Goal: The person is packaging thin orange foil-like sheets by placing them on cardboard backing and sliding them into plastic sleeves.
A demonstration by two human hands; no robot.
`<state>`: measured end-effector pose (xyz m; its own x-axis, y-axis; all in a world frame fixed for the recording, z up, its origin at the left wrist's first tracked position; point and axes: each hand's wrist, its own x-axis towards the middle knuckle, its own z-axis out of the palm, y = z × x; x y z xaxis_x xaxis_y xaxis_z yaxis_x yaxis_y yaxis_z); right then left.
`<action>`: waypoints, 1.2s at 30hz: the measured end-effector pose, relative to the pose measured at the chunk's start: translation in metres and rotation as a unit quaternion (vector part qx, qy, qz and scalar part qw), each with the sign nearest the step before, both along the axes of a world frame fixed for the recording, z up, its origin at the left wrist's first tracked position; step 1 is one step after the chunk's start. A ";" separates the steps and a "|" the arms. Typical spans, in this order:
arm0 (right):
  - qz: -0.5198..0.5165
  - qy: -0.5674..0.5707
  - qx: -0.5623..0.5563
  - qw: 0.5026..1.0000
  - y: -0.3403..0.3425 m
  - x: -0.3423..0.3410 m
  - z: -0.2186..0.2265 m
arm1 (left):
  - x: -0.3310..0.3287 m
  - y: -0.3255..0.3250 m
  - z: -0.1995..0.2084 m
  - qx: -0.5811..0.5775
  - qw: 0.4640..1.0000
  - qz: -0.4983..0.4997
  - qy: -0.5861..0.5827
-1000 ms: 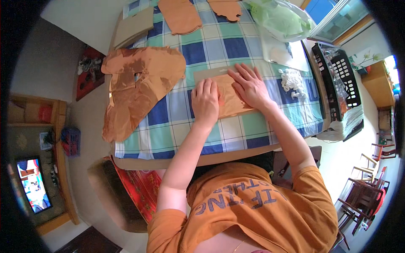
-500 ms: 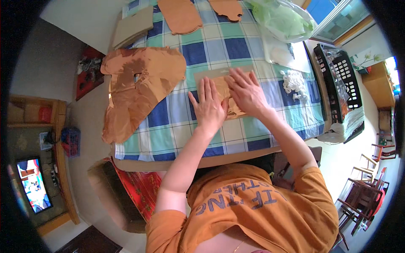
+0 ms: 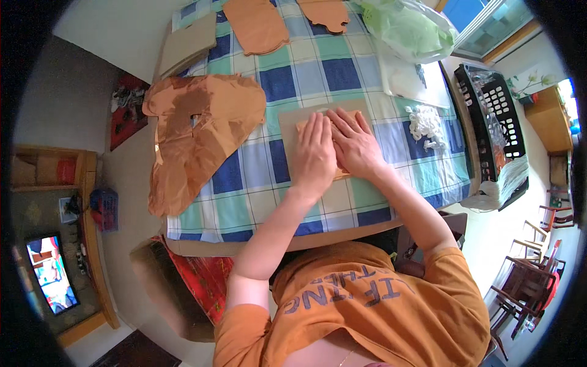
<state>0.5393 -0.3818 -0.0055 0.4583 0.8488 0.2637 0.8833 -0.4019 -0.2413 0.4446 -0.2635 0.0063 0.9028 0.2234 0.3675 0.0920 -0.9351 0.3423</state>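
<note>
My left hand (image 3: 315,153) and my right hand (image 3: 359,147) lie side by side, palms down, on a folded piece of copper-coloured foil (image 3: 342,174). Their fingers are stretched out and the two hands touch. The hands cover most of the foil. Beneath it is a grey-brown cardboard sheet (image 3: 290,136) on the checked tablecloth (image 3: 269,199). Left of my hands, a large flat foil balloon (image 3: 202,134) of the same copper colour is spread out, wrinkled, with a small opening in its middle.
Copper foil stacks (image 3: 257,27) and a cardboard pile (image 3: 189,43) lie at the far side. A pale green plastic bag (image 3: 413,30), clear bags (image 3: 416,82) and a heap of small white pieces (image 3: 427,124) are to the right. A black crate (image 3: 506,119) stands beyond the table edge.
My left hand has moved right, against my right hand, and its fingers have come closer together. More cardboard shows on the left of the foil. The view has shifted slightly.
</note>
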 end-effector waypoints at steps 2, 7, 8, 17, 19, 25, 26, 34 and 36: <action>0.001 0.006 0.004 1.000 0.000 -0.001 0.002 | -0.001 -0.003 -0.013 -0.038 0.999 -0.001 0.038; -0.009 0.021 0.018 1.000 0.000 -0.001 0.003 | -0.006 0.004 -0.021 0.023 0.996 0.024 0.078; -0.012 0.023 0.022 0.999 0.000 -0.002 0.003 | -0.006 0.003 -0.022 0.036 0.995 0.030 0.092; -0.044 0.056 -0.022 0.997 -0.024 0.012 0.007 | -0.009 0.004 -0.018 0.028 0.995 0.021 0.090; -0.056 0.058 -0.027 0.996 -0.024 0.021 0.007 | -0.009 0.003 -0.015 0.040 0.994 0.026 0.098; -0.076 0.019 -0.051 0.996 -0.020 0.047 0.004 | -0.009 0.002 -0.017 0.040 0.995 0.042 0.077; -0.079 0.017 -0.050 0.996 -0.019 0.050 0.002 | -0.008 0.002 -0.018 0.041 0.996 0.039 0.075; 0.024 0.018 -0.013 0.999 -0.021 0.009 0.005 | -0.008 0.005 -0.022 0.062 0.991 0.061 0.106; 0.018 0.019 -0.012 1.000 -0.021 0.007 0.007 | -0.012 0.009 -0.020 0.062 0.990 0.062 0.108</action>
<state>0.5462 -0.4024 0.0014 0.4359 0.8709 0.2267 0.8880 -0.3753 -0.2656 0.4326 -0.2550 -0.0140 0.9322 0.3020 0.1996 0.2668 -0.9458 0.1854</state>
